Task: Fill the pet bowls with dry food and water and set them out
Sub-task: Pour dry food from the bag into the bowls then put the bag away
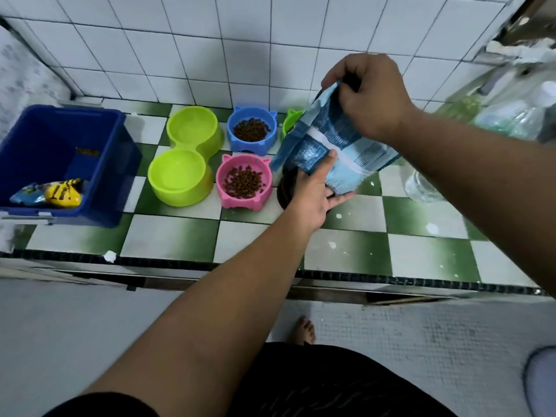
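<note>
Dark shorts (316, 383) fill the lower edge. Beyond them, the left hand (313, 191) grasps the lower end of the food bag (346, 145), thumb on its face; the right hand (371, 94) pinches the top edge. The bag hangs tilted over a dark bowl (285, 188) – mostly hidden – on the tiled desk (346, 236). Left of it stand a pink bowl (245, 182) and a blue bowl (252, 129), both holding kibble, then a green double bowl (186, 155) and a blue bin (60, 158).

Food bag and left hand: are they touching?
Touching. The head view shows the left hand gripping the food bag at its lower end, thumb pressed across its front.
</note>
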The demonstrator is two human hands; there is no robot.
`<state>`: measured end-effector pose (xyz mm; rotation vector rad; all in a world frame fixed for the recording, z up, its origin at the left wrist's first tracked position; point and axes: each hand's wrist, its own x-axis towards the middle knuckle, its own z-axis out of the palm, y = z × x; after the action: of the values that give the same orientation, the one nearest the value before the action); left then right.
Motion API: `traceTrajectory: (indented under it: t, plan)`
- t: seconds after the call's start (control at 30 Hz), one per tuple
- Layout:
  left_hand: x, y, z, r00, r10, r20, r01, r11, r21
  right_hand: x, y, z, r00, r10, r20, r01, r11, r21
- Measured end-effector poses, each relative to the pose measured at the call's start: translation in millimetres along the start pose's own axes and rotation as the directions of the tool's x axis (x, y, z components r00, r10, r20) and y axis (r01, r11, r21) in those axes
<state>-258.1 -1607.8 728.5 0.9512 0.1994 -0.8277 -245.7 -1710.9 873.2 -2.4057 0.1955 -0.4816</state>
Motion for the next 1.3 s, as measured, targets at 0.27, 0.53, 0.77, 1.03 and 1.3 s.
traceTrajectory:
  t: [0.27,0.53,0.77,1.03,1.3]
  plan:
    - [-1,-50,21,0.989,-0.144,0.009,0.144,0.99,0.001,-20,37,-4,0.991,0.066,0.115,-0.057,0.995,-0.082]
    - [8,-68,22,0.971,-0.24,-0.018,0.238,0.968,-0.083,-22,61,12,0.98,0.115,0.164,-0.09,0.984,-0.151]
    - [18,-78,28,0.969,-0.246,0.003,0.242,0.95,-0.198,-18,63,19,0.965,0.106,0.242,-0.06,0.98,-0.189]
    - [18,-84,31,0.975,-0.221,0.014,0.218,0.944,-0.247,-14,63,18,0.961,0.068,0.269,-0.015,0.981,-0.196]
    - [17,-83,34,0.976,-0.216,-0.015,0.203,0.937,-0.284,-8,63,14,0.96,0.061,0.275,-0.004,0.98,-0.201]
